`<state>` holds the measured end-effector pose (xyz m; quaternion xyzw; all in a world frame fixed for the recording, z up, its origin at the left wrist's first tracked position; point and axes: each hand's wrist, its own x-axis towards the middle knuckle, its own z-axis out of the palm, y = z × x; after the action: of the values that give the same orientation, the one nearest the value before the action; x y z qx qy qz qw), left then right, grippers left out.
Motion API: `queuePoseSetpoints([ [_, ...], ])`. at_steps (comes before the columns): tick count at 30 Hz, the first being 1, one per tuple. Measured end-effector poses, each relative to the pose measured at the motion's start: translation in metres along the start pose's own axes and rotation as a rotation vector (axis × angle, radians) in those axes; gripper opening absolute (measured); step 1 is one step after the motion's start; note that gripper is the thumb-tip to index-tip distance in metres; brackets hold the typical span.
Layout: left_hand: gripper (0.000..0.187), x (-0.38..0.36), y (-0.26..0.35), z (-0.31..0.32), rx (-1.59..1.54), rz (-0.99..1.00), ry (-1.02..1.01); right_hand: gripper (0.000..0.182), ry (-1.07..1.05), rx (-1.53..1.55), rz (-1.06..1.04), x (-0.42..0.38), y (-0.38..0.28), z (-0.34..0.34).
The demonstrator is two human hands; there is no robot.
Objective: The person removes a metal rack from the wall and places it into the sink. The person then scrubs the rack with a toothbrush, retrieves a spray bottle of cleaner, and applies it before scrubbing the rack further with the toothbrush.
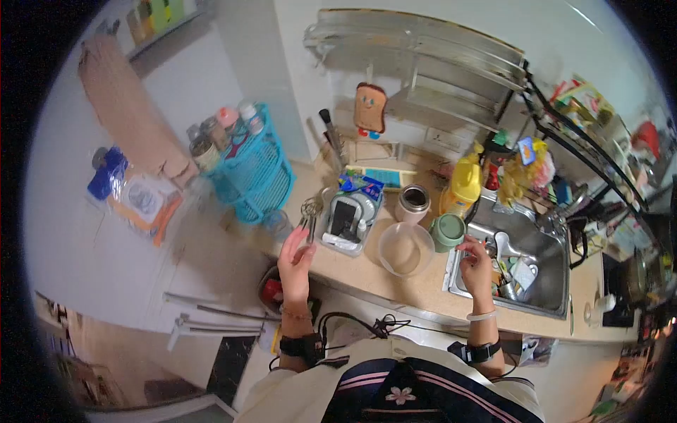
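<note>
1. Kitchen worktop (349,270): bowl (407,250) near its front edge, perhaps for reach.
2. Left hand (294,262) pinches the whisk (310,211) low, perhaps to free its wires.
3. Right hand (477,269) at the cup (448,232); I can't tell its grip.

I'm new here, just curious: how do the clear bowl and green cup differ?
The clear bowl is see-through; the green cup is opaque. The bowl is wide, the cup narrower. The cup is close to the right hand; the bowl is farther from it. Both are round and on the counter.
</note>
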<state>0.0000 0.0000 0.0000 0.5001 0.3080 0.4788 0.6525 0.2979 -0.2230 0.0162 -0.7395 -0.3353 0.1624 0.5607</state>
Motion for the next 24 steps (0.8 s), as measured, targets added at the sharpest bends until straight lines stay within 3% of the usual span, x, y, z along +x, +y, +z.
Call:
queuePoseSetpoints([
  [2,0.051,-0.02,0.022,0.0,-0.026,0.077,0.059,0.035,0.001,0.034,-0.121,-0.01,0.015,0.008],
  [3,0.05,0.012,-0.008,0.017,-0.066,0.099,0.072,0.035,0.002,0.014,-0.144,0.035,0.013,-0.001],
  [6,0.047,0.027,-0.005,-0.007,0.138,0.118,0.031,0.026,0.028,0.138,-0.117,0.033,0.007,0.012],
  [9,0.048,0.052,-0.001,0.002,0.054,0.031,0.057,0.018,-0.032,0.023,0.031,0.051,-0.033,0.005],
  [14,0.05,0.107,0.024,0.035,-0.115,0.043,-0.07,0.02,0.175,-0.259,-0.313,0.125,-0.095,-0.019],
  [15,0.05,0.12,0.034,0.041,-0.157,0.052,-0.1,0.021,0.212,-0.154,-0.399,0.142,-0.113,-0.021],
  [20,0.051,0.213,0.073,0.078,-0.056,0.153,-0.233,0.022,0.194,-0.231,-0.462,0.209,-0.177,-0.003],
  [24,0.056,0.298,0.053,0.136,-0.041,0.005,-0.38,0.022,0.101,-0.27,-0.449,0.251,-0.169,0.036],
])
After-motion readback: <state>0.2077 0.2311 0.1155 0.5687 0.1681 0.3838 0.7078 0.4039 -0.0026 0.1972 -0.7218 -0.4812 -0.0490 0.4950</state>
